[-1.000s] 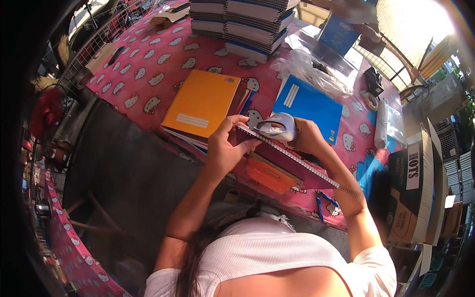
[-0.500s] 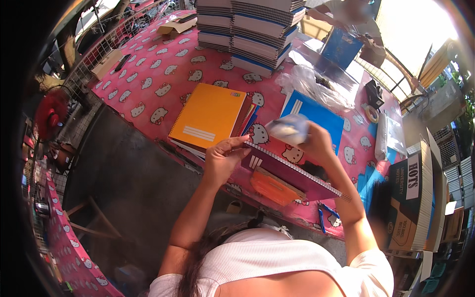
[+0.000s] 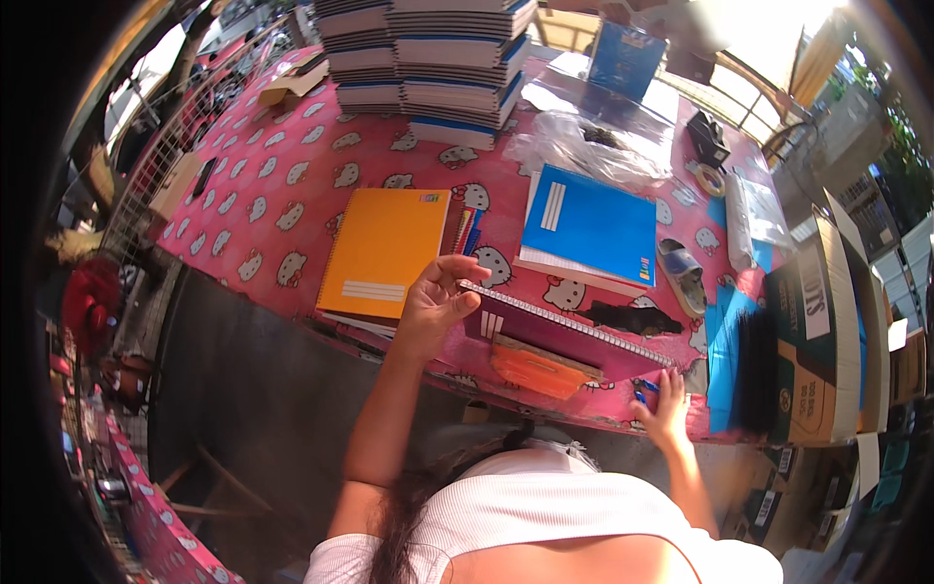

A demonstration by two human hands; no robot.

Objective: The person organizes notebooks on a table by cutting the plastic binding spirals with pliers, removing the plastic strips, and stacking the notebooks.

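Note:
A purple spiral notebook (image 3: 564,326) stands on its edge, binding up, near the table's front. At its upper left corner my left hand (image 3: 438,302) pinches it between thumb and curled fingers. My right hand (image 3: 667,414) lies with fingers apart by the notebook's right end, beside a small blue-handled tool (image 3: 645,389) whose kind is unclear. Against the notebook's near side rests an orange piece with a tan edge (image 3: 540,368). Behind it lie a dark irregular object (image 3: 632,316) and an oblong, slipper-like object (image 3: 682,277).
A yellow notebook (image 3: 384,243) tops a pile at left; a blue notebook (image 3: 592,229) lies right of centre. Tall notebook stacks (image 3: 418,73) rise at the back. Plastic wrap (image 3: 593,151), a tape roll (image 3: 709,179) and a cardboard box (image 3: 822,341) are rightward.
My right hand has let go of the slipper-like object, now lying right of the blue notebook, and moved down toward the blue-handled tool. My left hand stays at the notebook's corner.

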